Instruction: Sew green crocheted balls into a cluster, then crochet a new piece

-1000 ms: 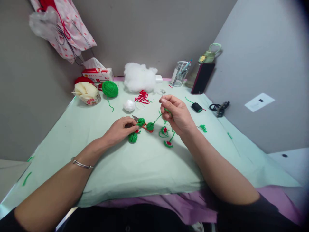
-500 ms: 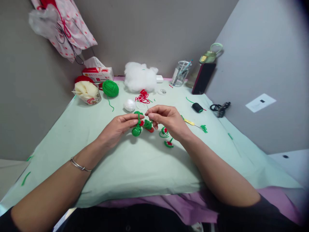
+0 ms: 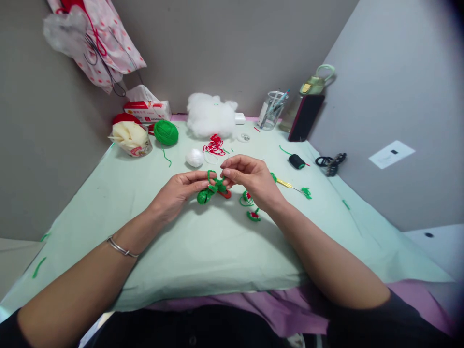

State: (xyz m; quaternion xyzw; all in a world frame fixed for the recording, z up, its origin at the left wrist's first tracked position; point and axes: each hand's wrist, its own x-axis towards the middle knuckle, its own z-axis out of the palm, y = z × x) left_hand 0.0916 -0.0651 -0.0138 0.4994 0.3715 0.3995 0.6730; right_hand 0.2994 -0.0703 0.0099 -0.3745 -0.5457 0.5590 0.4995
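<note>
At frame centre, my left hand (image 3: 174, 193) and right hand (image 3: 252, 181) meet, fingertips pinched together on a small green crocheted piece (image 3: 208, 191) held just above the pale green cloth (image 3: 203, 246). Two similar pieces (image 3: 250, 205) lie finished beside my right hand; this one appears unfinished. Green yarn ball (image 3: 166, 132) sits upper left.

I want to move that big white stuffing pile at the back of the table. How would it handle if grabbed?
The white stuffing pile looks fluffy and loose, so probably very light and squashy. Its wispy edges suggest that tufts may pull away rather than lifting whole. It seems unlikely to roll.
</note>
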